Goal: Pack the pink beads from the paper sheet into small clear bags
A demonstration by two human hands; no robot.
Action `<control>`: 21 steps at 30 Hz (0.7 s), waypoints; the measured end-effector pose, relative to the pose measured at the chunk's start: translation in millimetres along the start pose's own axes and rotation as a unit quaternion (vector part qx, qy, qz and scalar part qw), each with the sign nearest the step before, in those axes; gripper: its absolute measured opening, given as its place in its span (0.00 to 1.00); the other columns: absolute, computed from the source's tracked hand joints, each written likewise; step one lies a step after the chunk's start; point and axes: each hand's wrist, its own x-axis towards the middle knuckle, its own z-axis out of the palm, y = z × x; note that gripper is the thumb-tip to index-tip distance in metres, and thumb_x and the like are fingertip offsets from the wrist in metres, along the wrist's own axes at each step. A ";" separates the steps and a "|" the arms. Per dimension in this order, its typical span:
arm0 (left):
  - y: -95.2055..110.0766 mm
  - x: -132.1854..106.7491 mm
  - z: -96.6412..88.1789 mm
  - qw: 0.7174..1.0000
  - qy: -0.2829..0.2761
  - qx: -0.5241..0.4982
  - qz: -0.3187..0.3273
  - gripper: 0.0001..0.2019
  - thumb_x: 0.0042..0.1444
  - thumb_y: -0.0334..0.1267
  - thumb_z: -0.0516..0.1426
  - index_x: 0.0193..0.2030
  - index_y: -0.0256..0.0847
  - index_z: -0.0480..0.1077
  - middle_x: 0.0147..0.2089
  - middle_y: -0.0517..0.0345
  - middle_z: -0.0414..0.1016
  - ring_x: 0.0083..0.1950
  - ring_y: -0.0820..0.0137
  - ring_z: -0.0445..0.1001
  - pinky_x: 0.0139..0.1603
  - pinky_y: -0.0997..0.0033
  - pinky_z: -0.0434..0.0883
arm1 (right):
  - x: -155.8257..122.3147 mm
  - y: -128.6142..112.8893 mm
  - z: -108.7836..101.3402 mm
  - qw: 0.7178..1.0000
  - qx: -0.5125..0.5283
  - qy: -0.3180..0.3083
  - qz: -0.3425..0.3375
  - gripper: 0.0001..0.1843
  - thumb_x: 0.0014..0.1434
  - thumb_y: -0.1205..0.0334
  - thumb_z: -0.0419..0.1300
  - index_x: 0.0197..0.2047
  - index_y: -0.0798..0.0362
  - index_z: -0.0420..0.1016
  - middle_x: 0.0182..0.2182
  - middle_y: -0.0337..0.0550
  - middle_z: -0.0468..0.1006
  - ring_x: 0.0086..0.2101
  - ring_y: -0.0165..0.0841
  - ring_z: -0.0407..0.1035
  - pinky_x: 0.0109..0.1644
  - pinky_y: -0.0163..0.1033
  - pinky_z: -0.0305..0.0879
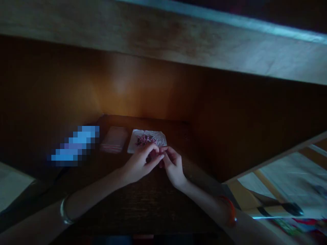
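My left hand (140, 164) and my right hand (173, 166) meet above a dark wooden desk (143, 207), their fingertips curled close together. Anything between the fingers is too small and dark to make out. Just beyond them lies a white paper sheet (158, 139) holding a heap of small pink beads (145, 139). My left fingertips are nearest the sheet's front edge. A metal bangle (63, 211) circles my left wrist, and a red bangle (230, 211) circles my right.
A flat pinkish packet (113, 139) lies left of the paper, next to a pixelated blue patch (75, 146). A wooden shelf (163, 37) overhangs the desk. At right, a wooden rack (270, 170) holds papers and a dark-tipped pen (276, 210).
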 end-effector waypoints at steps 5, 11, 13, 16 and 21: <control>-11.5 -16.1 11.8 0.995 0.088 -0.031 -0.032 0.07 0.58 0.32 0.54 0.44 0.39 0.64 0.37 0.57 0.73 0.36 0.73 0.72 0.37 0.73 0.71 | -0.3 -0.9 1.1 1.000 -0.006 0.004 0.015 0.11 0.58 0.54 0.55 0.30 0.54 0.68 0.20 0.34 0.65 0.19 0.23 0.56 0.21 0.30 0.55; -13.1 -19.9 11.1 0.993 0.103 -0.036 -0.042 0.07 0.59 0.34 0.54 0.42 0.39 0.70 0.37 0.56 0.77 0.35 0.72 0.76 0.36 0.74 0.72 | 0.4 0.9 0.7 0.999 -0.032 0.006 -0.004 0.10 0.55 0.54 0.59 0.31 0.53 0.70 0.23 0.37 0.68 0.20 0.24 0.58 0.22 0.32 0.56; -12.1 -20.1 10.0 0.994 0.098 -0.037 -0.037 0.07 0.59 0.33 0.53 0.42 0.39 0.70 0.36 0.57 0.78 0.33 0.73 0.75 0.35 0.75 0.71 | 0.0 -0.1 0.7 0.999 -0.037 0.002 -0.009 0.10 0.56 0.55 0.59 0.30 0.53 0.69 0.23 0.37 0.67 0.20 0.24 0.58 0.22 0.31 0.56; -10.1 -21.3 9.4 0.996 0.075 -0.045 -0.026 0.07 0.60 0.32 0.52 0.38 0.37 0.71 0.32 0.58 0.77 0.30 0.75 0.73 0.34 0.77 0.70 | -1.8 -2.6 1.2 0.999 -0.044 -0.010 -0.021 0.11 0.57 0.55 0.58 0.28 0.53 0.68 0.21 0.35 0.66 0.20 0.24 0.58 0.23 0.31 0.56; -9.2 -22.2 10.0 0.996 0.041 -0.070 -0.048 0.07 0.61 0.33 0.50 0.35 0.37 0.69 0.29 0.60 0.73 0.28 0.76 0.70 0.31 0.78 0.68 | -5.7 -5.0 1.2 0.998 -0.051 -0.034 -0.018 0.12 0.59 0.53 0.55 0.29 0.53 0.66 0.19 0.33 0.64 0.19 0.24 0.58 0.22 0.30 0.57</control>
